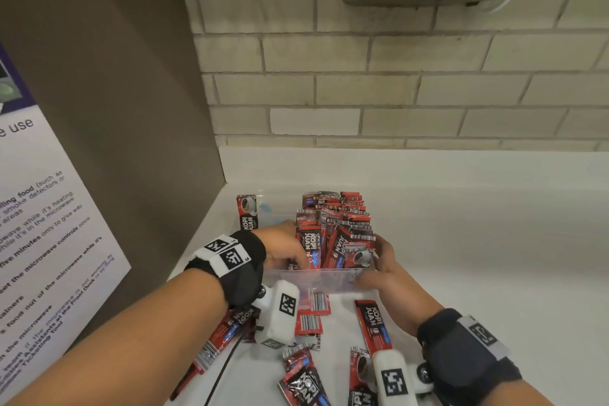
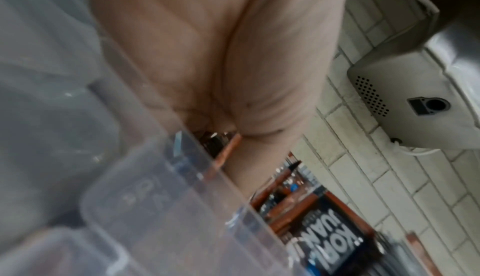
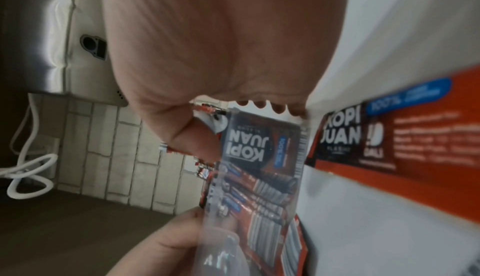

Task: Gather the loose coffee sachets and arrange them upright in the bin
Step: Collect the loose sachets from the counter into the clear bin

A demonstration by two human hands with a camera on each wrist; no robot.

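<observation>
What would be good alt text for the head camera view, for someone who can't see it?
Two hands, the left hand inside and the right hand at the near right corner, work at a clear plastic bin packed with upright red coffee sachets. More loose sachets lie flat on the white counter in front of it, below a brick wall.

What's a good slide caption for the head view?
Both hands at a clear bin of upright coffee sachets; more lie loose on the counter.

bin [image 1: 316, 277] right: packed sachets [image 1: 336, 227] | left: open gap
</observation>
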